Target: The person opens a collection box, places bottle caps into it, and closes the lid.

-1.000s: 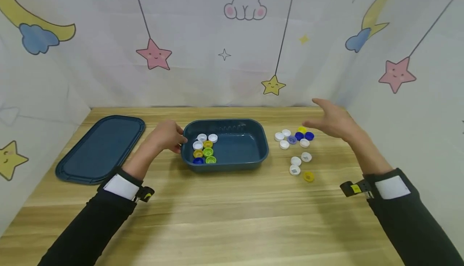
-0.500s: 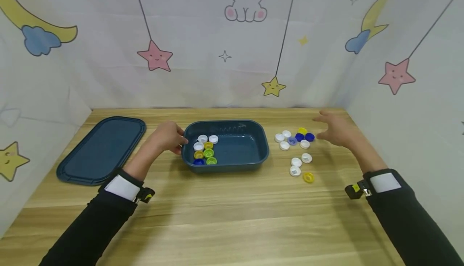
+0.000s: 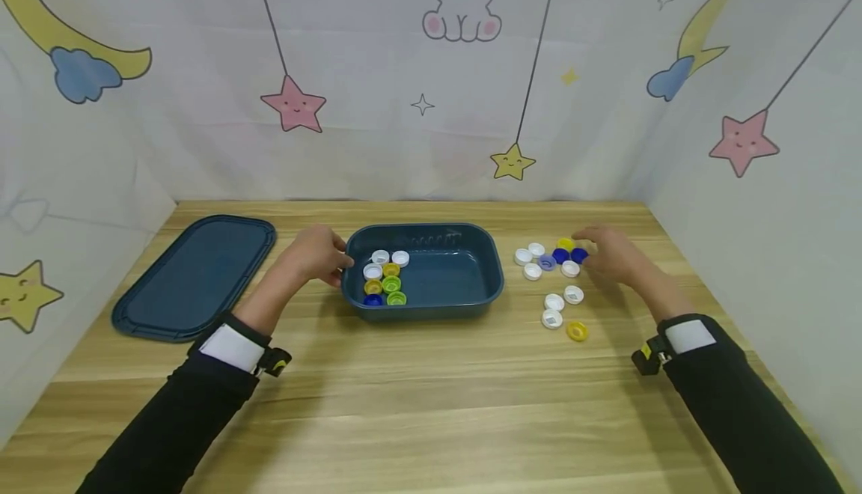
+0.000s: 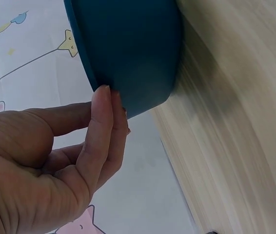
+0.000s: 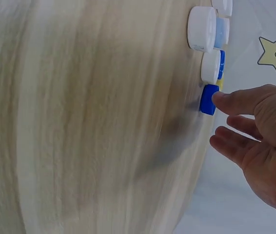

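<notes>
My right hand (image 3: 609, 256) reaches forward over the right side of the table (image 3: 417, 404), thumb and fingers parted, grasping nothing. The thumb is at a dark blue cap (image 5: 208, 100) — contact I cannot tell. My left hand (image 3: 315, 256), arm angled inward, pinches the left end of the basin (image 3: 424, 313) at its rim.

The basin stands upright on the table between my hands. Inside, all in its left half, eight caps: three white caps (image 3: 373, 272), two yellow caps (image 3: 373, 287), two green caps (image 3: 396, 298), one blue cap (image 3: 373, 300).

Loose on the table, right of the basin, twelve more: seven white, two dark blue — counting the one at my thumb — two yellow and one pale violet cap (image 3: 547, 262). Most cluster near my right fingers; three white and one yellow lie closer to me.

A flat tray (image 3: 195, 277) lies left of the basin, well apart. Behind everything, a printed cloth (image 3: 377, 150).
</notes>
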A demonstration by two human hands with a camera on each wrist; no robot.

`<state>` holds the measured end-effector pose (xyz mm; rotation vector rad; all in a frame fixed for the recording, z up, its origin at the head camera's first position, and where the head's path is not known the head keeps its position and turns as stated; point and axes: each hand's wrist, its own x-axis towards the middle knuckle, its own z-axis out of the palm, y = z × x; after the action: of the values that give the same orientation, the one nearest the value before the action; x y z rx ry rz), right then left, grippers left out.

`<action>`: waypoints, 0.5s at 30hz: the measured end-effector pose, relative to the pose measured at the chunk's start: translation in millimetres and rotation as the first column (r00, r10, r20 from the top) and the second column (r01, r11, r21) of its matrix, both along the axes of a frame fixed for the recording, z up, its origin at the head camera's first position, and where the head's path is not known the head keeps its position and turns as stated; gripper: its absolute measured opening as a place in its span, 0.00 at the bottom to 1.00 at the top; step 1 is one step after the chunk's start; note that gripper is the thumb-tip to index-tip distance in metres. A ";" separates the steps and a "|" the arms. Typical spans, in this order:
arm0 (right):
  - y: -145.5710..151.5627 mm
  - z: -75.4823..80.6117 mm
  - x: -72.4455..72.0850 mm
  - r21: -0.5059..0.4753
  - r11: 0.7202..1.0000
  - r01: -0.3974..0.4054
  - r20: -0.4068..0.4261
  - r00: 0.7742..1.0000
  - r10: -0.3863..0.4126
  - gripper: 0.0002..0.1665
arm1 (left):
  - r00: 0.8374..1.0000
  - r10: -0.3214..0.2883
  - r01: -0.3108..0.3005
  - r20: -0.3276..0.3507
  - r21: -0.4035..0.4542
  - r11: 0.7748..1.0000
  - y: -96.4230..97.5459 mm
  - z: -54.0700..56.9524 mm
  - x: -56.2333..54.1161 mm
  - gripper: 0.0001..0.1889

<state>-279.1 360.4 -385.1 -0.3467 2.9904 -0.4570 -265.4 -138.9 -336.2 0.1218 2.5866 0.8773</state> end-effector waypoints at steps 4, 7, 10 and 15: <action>-3.3 -3.0 -1.8 0.011 1.000 0.025 0.015 1.000 -0.025 0.30 | 1.000 0.021 -0.021 0.008 0.004 1.000 0.8 0.4 0.9 0.25; -5.0 -5.1 -2.8 0.023 0.999 0.024 0.011 1.000 -0.025 0.28 | 1.000 0.027 -0.027 0.012 0.004 1.000 1.3 0.4 1.7 0.25; -6.2 -6.7 -3.2 0.031 0.999 0.007 -0.005 1.000 -0.007 0.26 | 1.000 0.027 -0.027 0.010 0.006 1.000 1.6 -0.3 1.7 0.25; -8.1 -9.4 -3.9 0.025 1.000 0.017 0.001 1.000 -0.017 0.25 | 0.999 0.037 -0.038 0.011 0.010 0.999 2.0 -2.0 1.3 0.25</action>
<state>-283.0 352.2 -394.4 -0.3187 2.9968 -0.4208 -264.2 -136.9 -338.2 0.0715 2.5828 0.9015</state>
